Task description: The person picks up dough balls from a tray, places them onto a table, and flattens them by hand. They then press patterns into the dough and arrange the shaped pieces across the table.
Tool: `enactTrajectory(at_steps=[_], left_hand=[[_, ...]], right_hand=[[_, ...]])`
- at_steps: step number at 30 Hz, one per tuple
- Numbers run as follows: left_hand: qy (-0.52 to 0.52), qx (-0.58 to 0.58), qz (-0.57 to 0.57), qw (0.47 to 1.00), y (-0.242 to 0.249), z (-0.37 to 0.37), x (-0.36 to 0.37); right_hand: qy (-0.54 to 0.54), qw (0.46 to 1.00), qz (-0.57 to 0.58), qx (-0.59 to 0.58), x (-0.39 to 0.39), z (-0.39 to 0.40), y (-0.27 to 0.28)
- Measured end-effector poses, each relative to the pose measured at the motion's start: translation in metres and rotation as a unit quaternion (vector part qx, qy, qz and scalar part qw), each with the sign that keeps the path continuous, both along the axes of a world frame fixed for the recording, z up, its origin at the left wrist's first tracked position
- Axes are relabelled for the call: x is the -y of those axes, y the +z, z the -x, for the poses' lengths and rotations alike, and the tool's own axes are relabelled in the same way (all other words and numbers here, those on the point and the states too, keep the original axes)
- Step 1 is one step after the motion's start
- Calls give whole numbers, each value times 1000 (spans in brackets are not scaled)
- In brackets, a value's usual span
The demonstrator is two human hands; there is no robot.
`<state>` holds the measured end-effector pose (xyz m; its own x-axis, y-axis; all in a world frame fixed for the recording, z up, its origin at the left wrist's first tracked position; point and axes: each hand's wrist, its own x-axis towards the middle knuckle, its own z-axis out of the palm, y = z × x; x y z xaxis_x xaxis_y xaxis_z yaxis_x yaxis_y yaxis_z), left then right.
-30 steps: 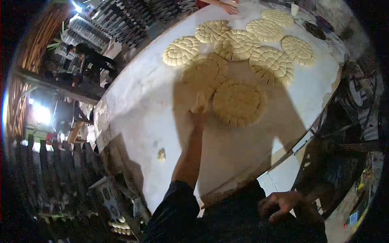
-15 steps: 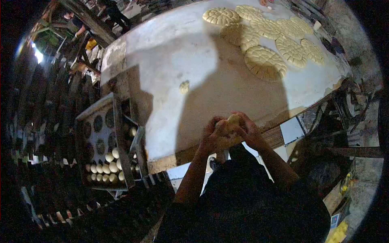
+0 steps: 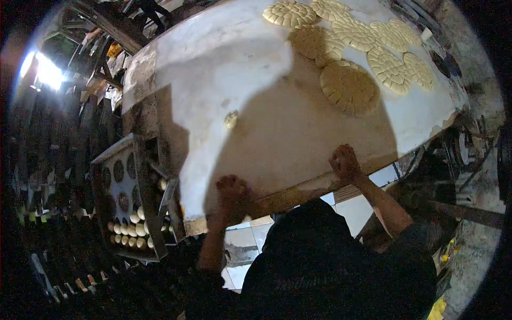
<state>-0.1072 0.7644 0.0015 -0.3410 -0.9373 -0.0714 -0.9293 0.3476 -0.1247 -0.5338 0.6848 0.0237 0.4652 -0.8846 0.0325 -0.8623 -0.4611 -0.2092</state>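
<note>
At ten o'clock from the black-clad torso, the left hand (image 3: 232, 188) is curled at the pale tabletop's (image 3: 256, 128) near edge; at one o'clock the right hand (image 3: 345, 161) curls likewise, set apart, perhaps for balanced reach; whether either is clenched empty or grips something, I cannot tell; at nine o'clock, cream dough balls (image 3: 132, 230) sit in rows, seemingly to stay separate; at eleven, a small pale dough scrap (image 3: 231, 119); beyond the right hand, a round, scored, flat dough disc (image 3: 349, 88).
</note>
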Motion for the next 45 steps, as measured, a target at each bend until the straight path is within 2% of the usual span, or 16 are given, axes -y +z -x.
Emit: enactTrajectory(at_steps=[1, 3, 8, 10, 15, 20, 22, 24, 28, 30, 33, 35, 38, 39, 42, 45], left_hand=[[24, -102, 69, 992, -4, -14, 21], [179, -281, 57, 941, 25, 8, 74], [237, -452, 74, 857, 43, 130, 125], [71, -230, 58, 969, -42, 124, 87], [92, -127, 83, 984, -3, 62, 37], [199, -318, 162, 912, -48, 52, 139], [252, -291, 146, 911, 0, 113, 144], [101, -259, 88, 956, 24, 130, 112], [59, -136, 53, 988, -3, 52, 38], [343, -516, -19, 785, -27, 16, 54], [263, -243, 130, 925, -14, -3, 132], [348, -420, 170, 821, -27, 37, 152], [107, -322, 167, 926, -31, 57, 124], [233, -489, 73, 837, -6, 75, 103], [95, -369, 101, 919, -8, 56, 58], [211, -444, -174, 854, 41, 25, 66]], right_hand=[[5, 992, 123, 32, 11, 11, -29], [20, 992, 92, 87, 63, 3, -18], [23, 975, -46, 214, 80, -86, -40], [137, 977, 30, 164, 35, -82, -32], [204, 979, 32, 1, 68, 10, -45], [79, 988, 26, 129, 137, -61, -19], [95, 988, 22, 120, 118, -80, -31], [181, 979, 17, 91, 90, -70, -37], [210, 975, 70, 37, 107, -9, -48], [130, 987, 71, 61, 139, -22, -30], [-32, 991, 61, 117, 157, -78, -24], [-77, 989, 36, 125, 152, -109, -22], [-76, 988, -68, 118, 143, -136, -2], [-93, 976, -133, 142, 149, -141, 9], [-70, 947, -149, 277, 164, -186, 11], [36, 964, -10, 262, 183, -256, -20]])
